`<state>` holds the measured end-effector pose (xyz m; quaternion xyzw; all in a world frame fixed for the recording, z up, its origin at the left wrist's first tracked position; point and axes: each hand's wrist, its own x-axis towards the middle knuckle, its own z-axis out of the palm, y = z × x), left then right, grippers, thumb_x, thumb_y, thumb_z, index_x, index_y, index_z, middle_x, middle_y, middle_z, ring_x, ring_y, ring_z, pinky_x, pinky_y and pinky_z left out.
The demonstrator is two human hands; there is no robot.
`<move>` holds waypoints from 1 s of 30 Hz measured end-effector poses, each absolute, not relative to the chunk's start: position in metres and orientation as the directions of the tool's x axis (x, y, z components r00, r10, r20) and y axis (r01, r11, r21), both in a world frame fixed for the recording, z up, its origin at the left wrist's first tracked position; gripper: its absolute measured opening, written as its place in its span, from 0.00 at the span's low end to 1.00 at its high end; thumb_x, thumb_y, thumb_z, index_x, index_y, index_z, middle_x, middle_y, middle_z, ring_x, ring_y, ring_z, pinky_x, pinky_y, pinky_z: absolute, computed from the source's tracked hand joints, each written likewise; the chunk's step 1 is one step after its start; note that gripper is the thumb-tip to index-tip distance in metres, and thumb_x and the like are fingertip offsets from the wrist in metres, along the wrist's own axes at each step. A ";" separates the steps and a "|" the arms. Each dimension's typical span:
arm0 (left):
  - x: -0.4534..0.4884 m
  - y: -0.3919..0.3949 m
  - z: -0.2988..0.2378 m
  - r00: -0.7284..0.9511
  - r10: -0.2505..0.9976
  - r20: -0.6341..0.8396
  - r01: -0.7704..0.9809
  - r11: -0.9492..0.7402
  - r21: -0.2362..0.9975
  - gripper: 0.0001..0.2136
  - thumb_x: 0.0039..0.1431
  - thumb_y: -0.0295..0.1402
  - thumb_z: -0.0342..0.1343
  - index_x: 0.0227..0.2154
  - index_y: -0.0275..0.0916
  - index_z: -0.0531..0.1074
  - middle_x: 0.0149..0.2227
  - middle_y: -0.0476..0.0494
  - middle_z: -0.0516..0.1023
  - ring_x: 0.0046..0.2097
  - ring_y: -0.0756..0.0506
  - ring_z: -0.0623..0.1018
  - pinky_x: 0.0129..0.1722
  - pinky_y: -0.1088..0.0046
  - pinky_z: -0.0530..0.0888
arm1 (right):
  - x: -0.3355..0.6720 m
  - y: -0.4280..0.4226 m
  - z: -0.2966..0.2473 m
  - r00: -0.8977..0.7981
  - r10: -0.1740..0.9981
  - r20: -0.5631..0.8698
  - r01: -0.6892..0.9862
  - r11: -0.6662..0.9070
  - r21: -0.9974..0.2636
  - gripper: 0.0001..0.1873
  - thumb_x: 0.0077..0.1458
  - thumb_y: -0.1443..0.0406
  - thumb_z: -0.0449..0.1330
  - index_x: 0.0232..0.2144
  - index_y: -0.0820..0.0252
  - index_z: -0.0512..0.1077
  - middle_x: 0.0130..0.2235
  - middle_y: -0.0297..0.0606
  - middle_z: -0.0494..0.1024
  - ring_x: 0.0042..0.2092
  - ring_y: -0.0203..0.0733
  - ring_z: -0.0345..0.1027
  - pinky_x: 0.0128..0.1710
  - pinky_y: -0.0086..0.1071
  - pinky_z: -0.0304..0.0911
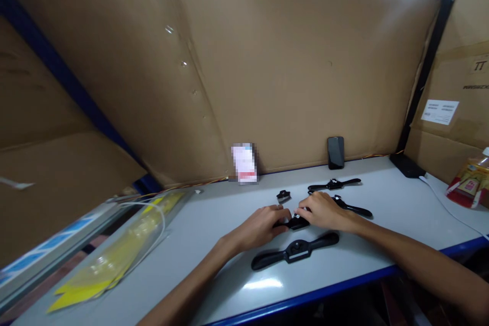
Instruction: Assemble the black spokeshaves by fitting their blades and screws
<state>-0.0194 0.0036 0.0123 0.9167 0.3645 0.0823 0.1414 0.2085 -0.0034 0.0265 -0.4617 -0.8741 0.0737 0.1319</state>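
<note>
Between my two hands is a black spokeshave (298, 222), lying low over the table. My left hand (262, 225) is closed around its left handle. The fingers of my right hand (324, 211) pinch at its middle, by a small bright screw; the fingertips partly hide it. Nearer me lies another spokeshave body (298, 250), its two handles stretched out sideways. Behind my right hand rest a spokeshave (359, 209), partly covered by that hand, and one more spokeshave (334, 184) farther back. A small black metal part (283, 195) sits just beyond my left hand.
Against the cardboard wall (298, 71) lean a dark phone (335, 153) and a blurred upright screen (245, 163). At right are a black power bank (407, 165) with a white cable and a red-yellow bottle (469, 181). Yellow plastic packaging (110, 260) lies along the left side.
</note>
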 end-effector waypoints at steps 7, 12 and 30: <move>-0.020 0.005 0.011 0.720 0.692 0.055 0.646 -0.696 0.313 0.01 0.63 0.28 0.56 0.36 0.40 0.72 0.36 0.47 0.74 0.35 0.46 0.72 0.35 0.71 0.65 | 0.208 -0.003 0.026 -0.595 0.793 0.131 0.715 0.596 -0.365 0.20 0.67 0.59 0.56 0.27 0.60 0.79 0.25 0.33 0.76 0.26 0.33 0.57 0.30 0.29 0.44; -0.022 0.006 0.008 0.725 0.687 0.059 0.638 -0.701 0.320 0.03 0.63 0.30 0.56 0.39 0.41 0.73 0.37 0.47 0.74 0.36 0.46 0.73 0.36 0.70 0.66 | 0.209 -0.004 0.026 -0.562 0.807 0.181 0.749 0.590 -0.303 0.16 0.66 0.60 0.56 0.31 0.57 0.81 0.27 0.35 0.78 0.28 0.35 0.60 0.30 0.30 0.43; -0.021 0.005 0.012 0.727 0.684 0.060 0.638 -0.704 0.311 0.03 0.63 0.30 0.54 0.38 0.40 0.73 0.37 0.46 0.75 0.36 0.45 0.73 0.36 0.70 0.66 | 0.211 -0.001 0.025 -0.577 0.794 0.188 0.727 0.605 -0.324 0.11 0.65 0.59 0.59 0.42 0.53 0.81 0.30 0.34 0.80 0.32 0.37 0.68 0.31 0.28 0.49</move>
